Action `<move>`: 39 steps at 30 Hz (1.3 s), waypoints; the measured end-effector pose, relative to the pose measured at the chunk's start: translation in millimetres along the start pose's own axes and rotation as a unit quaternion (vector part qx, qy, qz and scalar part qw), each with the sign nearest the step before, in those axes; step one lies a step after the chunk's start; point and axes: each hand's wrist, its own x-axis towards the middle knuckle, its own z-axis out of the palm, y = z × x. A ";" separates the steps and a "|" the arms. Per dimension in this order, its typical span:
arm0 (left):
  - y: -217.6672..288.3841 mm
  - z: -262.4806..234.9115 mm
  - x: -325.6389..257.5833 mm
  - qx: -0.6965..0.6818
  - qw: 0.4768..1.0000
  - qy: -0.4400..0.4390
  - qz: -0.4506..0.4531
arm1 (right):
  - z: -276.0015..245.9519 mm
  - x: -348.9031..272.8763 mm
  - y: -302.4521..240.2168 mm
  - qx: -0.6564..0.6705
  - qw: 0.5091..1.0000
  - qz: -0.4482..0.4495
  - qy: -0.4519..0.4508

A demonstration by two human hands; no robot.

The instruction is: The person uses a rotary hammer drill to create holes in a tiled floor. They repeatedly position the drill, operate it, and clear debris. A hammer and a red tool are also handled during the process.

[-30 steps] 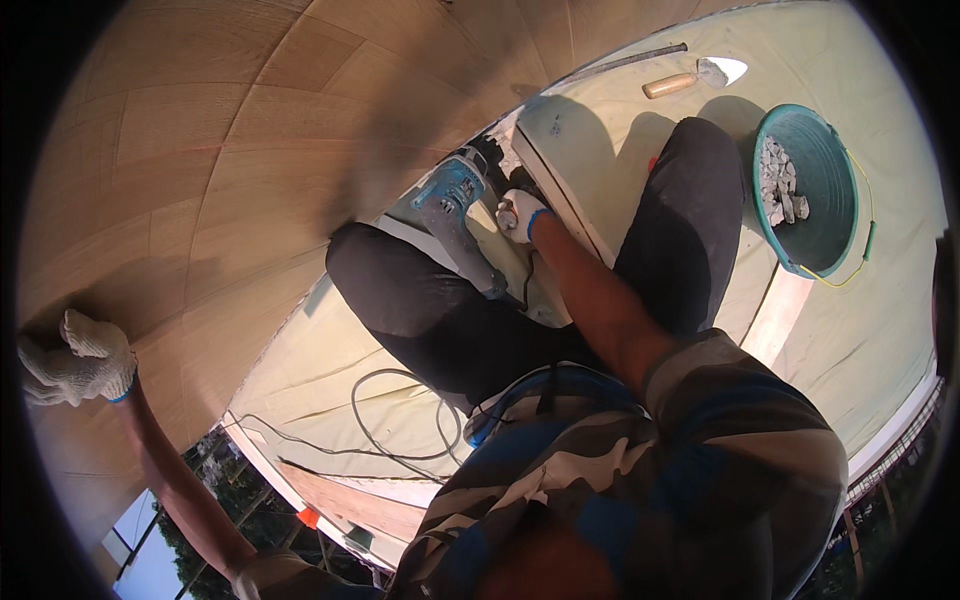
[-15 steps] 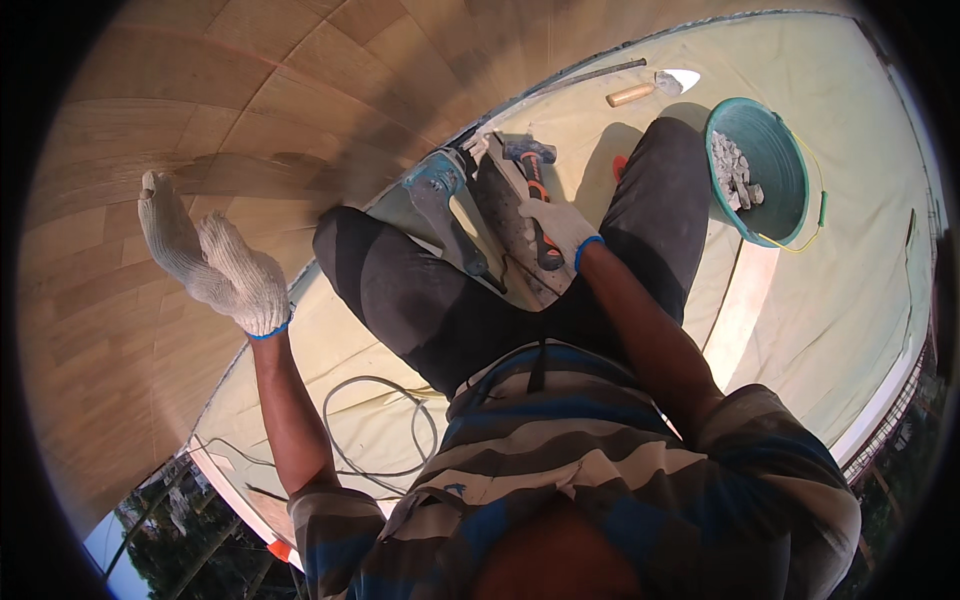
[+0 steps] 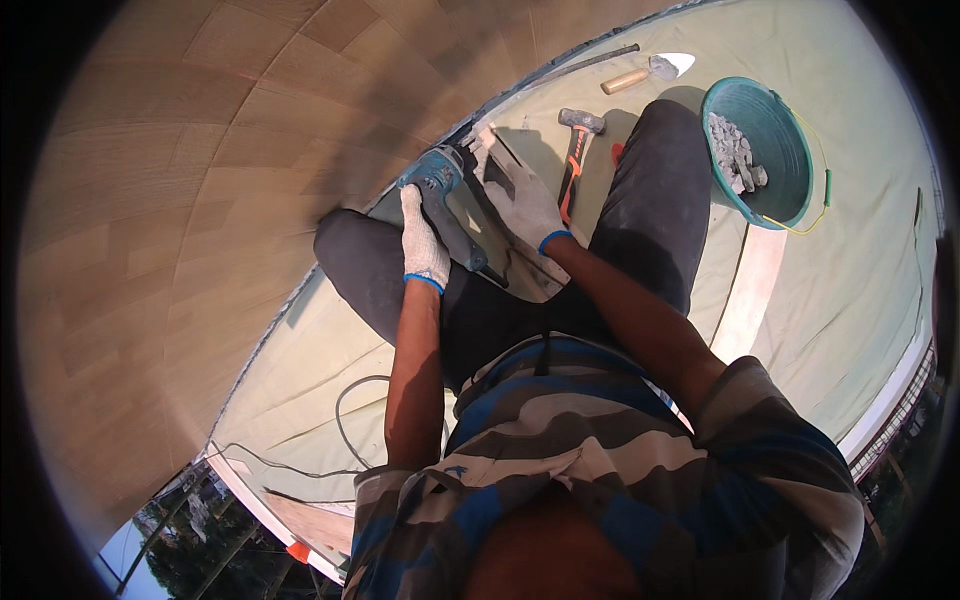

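Observation:
My gloved left hand [image 3: 424,242] lies along the left side of a teal power drill [image 3: 434,172] with a dark handle. Its fingers appear closed round the tool, though the far side is hidden. The drill rests between my knees, near the curved tiled wall. Over a narrow grey strip beside the drill, my gloved right hand [image 3: 526,205] reaches with outstretched fingers, holding nothing that shows. Pale broken bits [image 3: 484,146] sit near its fingertips. Right of that hand a hammer [image 3: 575,160] with an orange-and-black handle lies on the pale sheet.
A teal bucket [image 3: 793,185] holding grey rubble stands beyond my right knee. At the top lie a wooden-handled trowel [image 3: 645,73] and a dark rod [image 3: 590,63]. A cable [image 3: 340,415] loops at lower left. The brown curved wall [image 3: 190,200] borders my left.
My left hand has come down from the raised, open position beside the wall to the drill. The right hand has let go of the hammer and shifted left; the hammer now lies farther forward.

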 end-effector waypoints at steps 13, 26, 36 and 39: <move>-0.1 21.1 26.3 0.157 0.987 0.017 0.001 | 5.7 -25.3 -44.7 0.114 0.981 -0.120 -0.100; -0.2 22.6 7.9 0.215 0.976 0.025 0.008 | -0.5 -35.0 -48.5 0.114 0.980 -0.091 -0.133; 16.1 -48.4 92.4 0.191 0.970 -0.137 -0.060 | 53.8 -32.6 -66.9 0.085 0.994 -0.026 -0.062; 3.2 -34.2 129.4 0.704 0.582 -0.256 0.316 | 39.3 -17.9 -53.8 0.066 0.992 -0.074 -0.076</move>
